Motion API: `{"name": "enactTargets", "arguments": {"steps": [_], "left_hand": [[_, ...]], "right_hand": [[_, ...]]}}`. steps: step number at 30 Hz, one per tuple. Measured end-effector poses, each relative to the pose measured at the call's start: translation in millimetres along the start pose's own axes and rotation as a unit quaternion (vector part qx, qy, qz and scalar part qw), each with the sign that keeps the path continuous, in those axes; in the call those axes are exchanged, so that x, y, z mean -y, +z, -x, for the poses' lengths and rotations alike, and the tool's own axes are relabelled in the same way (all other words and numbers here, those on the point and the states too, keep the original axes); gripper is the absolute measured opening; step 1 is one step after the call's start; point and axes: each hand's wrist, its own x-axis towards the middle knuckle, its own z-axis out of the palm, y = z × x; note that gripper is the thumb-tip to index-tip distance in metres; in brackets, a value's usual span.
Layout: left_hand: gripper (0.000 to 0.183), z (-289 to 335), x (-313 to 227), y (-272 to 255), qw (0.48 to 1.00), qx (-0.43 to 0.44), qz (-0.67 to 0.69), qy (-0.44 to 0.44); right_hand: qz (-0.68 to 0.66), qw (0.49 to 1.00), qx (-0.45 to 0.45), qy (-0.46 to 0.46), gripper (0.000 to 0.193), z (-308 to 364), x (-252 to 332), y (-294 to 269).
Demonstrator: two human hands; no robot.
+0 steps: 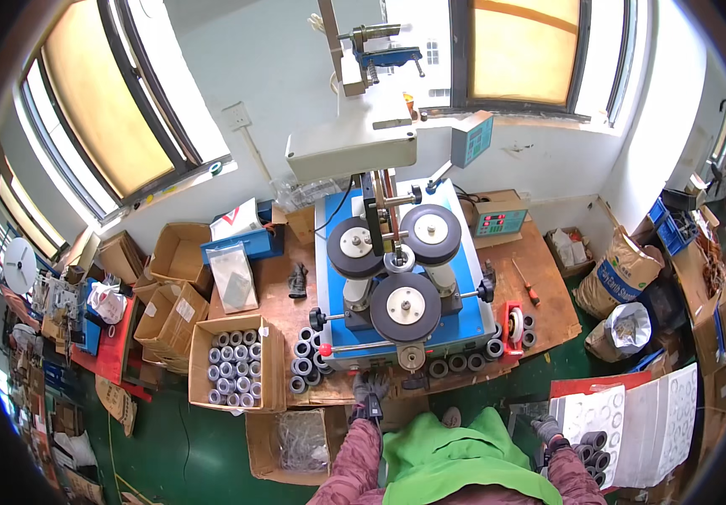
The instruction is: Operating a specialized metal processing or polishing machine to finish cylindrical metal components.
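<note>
My left hand (pixel 371 387), in a grey glove, is at the table's front edge, just below the machine (pixel 469 324). Its fingers look stretched out, and nothing shows in them. At the lower right my gloved right hand (pixel 546 427) hangs beside a white sheet (pixel 582 412) and a pile of dark rings (pixel 596 459); its fingers are too small to read. Three black wheels (pixel 405 310) on the blue-topped machine surround a light ring (pixel 399 257). Grey ring cores (pixel 301 365) stand stacked left of the machine, and dark rings (pixel 457 363) lie along its front.
A carton of wrapped rings (pixel 275 358) stands at the table's left, above an open box with clear plastic (pixel 302 442). A screwdriver (pixel 529 286), a red tape dispenser (pixel 513 326) and a control box (pixel 502 221) are on the right. Sacks (pixel 619 273) stand on the floor.
</note>
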Motion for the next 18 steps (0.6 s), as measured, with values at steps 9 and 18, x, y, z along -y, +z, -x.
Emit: {"name": "enactTargets", "arguments": {"steps": [9, 18], "left_hand": [[0.046, 78, -34, 35, 0.997, 0.013, 0.081, 0.002], [0.045, 180, -85, 174, 0.438, 0.055, -0.694, 0.569]], "right_hand": [[-0.07, 0.988, -0.033, -0.137, 0.024, -16, 70, -46], [-0.235, 0.875, 0.15, -0.395, 0.027, 42, 387, -131]]}}
